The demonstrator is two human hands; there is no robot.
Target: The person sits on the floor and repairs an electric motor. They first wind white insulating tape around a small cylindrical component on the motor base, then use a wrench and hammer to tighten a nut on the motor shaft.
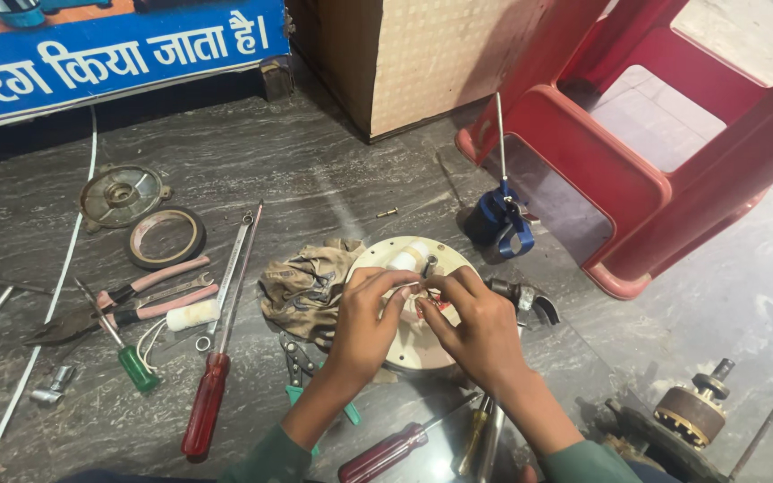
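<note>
Both hands, left hand (370,315) and right hand (474,324), pinch small wires over a cream round motor housing (404,344) on the grey floor (315,170). Screwdrivers (212,394) and pliers (136,300) crowd its left; a red plastic stool (637,179) bounds the right. Behind, a blue rectangular sign (118,54) and a beige box (422,54).

A blue rectangular sign (109,54) with white lettering lies top left, beside a tan cardboard box (431,54).
</note>
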